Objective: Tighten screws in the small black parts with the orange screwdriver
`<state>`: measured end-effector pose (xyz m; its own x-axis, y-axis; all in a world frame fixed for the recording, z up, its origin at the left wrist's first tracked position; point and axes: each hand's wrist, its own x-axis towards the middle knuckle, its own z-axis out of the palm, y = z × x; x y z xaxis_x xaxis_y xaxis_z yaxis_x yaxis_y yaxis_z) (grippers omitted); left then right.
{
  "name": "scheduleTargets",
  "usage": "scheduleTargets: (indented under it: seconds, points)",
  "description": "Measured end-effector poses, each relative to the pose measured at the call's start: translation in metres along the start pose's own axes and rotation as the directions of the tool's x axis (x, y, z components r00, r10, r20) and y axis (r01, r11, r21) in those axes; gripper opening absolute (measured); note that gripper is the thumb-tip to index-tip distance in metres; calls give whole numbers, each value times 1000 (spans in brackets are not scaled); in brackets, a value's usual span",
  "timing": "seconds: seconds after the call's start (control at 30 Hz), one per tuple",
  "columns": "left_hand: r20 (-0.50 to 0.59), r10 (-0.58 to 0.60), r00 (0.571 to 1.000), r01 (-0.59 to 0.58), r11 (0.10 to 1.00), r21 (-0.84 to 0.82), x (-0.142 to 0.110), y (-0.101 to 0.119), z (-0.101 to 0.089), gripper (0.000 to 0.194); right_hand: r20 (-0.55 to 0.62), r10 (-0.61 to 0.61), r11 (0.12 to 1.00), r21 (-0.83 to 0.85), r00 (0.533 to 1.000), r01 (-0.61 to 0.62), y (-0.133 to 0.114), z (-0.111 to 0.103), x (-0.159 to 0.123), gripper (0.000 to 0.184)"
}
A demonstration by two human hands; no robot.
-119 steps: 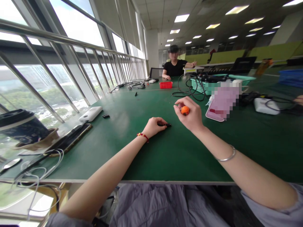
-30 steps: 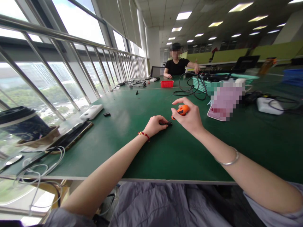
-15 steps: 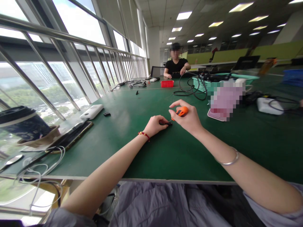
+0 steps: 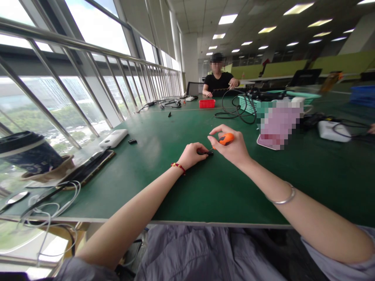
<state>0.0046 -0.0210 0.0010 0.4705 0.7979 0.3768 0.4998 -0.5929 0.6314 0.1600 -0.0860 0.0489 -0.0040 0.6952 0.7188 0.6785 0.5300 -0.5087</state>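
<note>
Now the right hand [image 4: 234,148] is gripping an orange-and-black screwdriver [image 4: 227,138] and angling its thin shaft down towards a small black part [image 4: 209,153], whereas four seconds ago it was holding the tool apart from it, so the driver seems to be working at the part. The left hand [image 4: 191,155] is pinching that part on the surface [image 4: 181,199], well back from the near edge, and is keeping almost the same place, probably steadying it; the tip's exact contact is proving too small to tell.
</note>
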Motion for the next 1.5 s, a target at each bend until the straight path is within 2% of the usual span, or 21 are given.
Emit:
scheduleTargets:
  seconds: [0.1, 0.23, 0.3, 0.37, 0.47, 0.53, 0.6, 0.67, 0.8, 0.9, 0.97, 1.0, 1.03, 1.07, 1.1, 1.17, 1.2, 1.23, 1.33, 1.5]
  points:
    - [-7, 0, 1000, 0, 1000, 8, 0, 0, 0, 13, 1, -13, 999, 37, 1000, 13, 2, 1, 0, 18]
    - [-13, 0, 1000, 0, 1000, 9, 0, -1, 0, 12, -121, -90, 990, 97, 989, 102, 6, 2, 1, 56]
    - [-11, 6, 1000, -6, 1000, 13, 0, -1, 0, 12, -171, -94, 992, 66, 981, 106, 5, 2, 2, 66]
    - [-6, 9, 1000, -9, 1000, 12, 0, -1, 0, 13, -174, -47, 999, -2, 984, 47, 3, 0, 2, 59]
    - [5, -2, 1000, 2, 1000, 3, 0, -1, 0, 13, -135, 57, 998, -33, 989, -62, 0, -3, 1, 29]
    - [7, -8, 1000, 8, 1000, 4, 0, -1, 0, 13, -89, 68, 998, 14, 994, -67, -1, -3, 1, 22]
    - [2, -9, 1000, 9, 1000, 8, 0, -1, 0, 13, -49, 20, 997, 71, 999, -17, 0, -2, 2, 18]
    - [-8, -10, 1000, 10, 1000, 11, 0, -1, 0, 12, -58, -33, 992, 116, 998, 40, 4, 1, 2, 28]
    - [-12, -18, 1000, 18, 1000, 9, 0, 0, 0, 10, -119, -71, 990, 117, 990, 85, 10, 4, 3, 64]
    - [-19, -22, 1000, 22, 1000, 13, -1, 1, -1, 11, -92, -77, 997, 18, 993, 79, 8, 0, 3, 75]
    - [-7, -9, 1000, 9, 1000, 9, -2, 3, -3, 12, 4, -104, 993, -51, 995, 104, 3, -3, 2, 73]
    - [5, -5, 1000, 5, 1000, 7, -2, 4, -4, 13, 107, -133, 987, -71, 985, 141, 1, -3, 0, 66]
    - [16, -5, 1000, 5, 1000, 8, -3, 5, -5, 13, 238, -170, 978, -75, 956, 192, -1, -1, -2, 55]
    - [29, -9, 1000, 8, 1000, 10, -3, 6, -5, 13, 389, -212, 966, -57, 896, 253, -4, 2, -4, 41]
    - [37, -19, 999, 19, 1000, 12, -3, 6, -6, 14, 530, -248, 952, -23, 811, 306, -5, 6, -7, 26]
    - [39, -49, 998, 49, 999, 3, -2, 6, -6, 19, 659, -261, 942, 14, 706, 335, -8, 17, -13, 11]
    - [42, -60, 997, 60, 998, -8, -2, 6, -5, 21, 688, -260, 941, 22, 678, 338, -9, 22, -16, 9]
    - [43, -69, 997, 70, 997, -20, -2, 6, -5, 23, 698, -263, 938, 24, 666, 345, -10, 26, -18, 9]
    - [36, -87, 996, 87, 996, -13, -2, 6, -4, 23, 681, -268, 934, 11, 681, 356, -13, 31, -22, 12]
    - [40, -73, 997, 73, 997, 4, -3, 7, -6, 23, 703, -311, 918, 48, 639, 394, -18, 18, -21, 27]
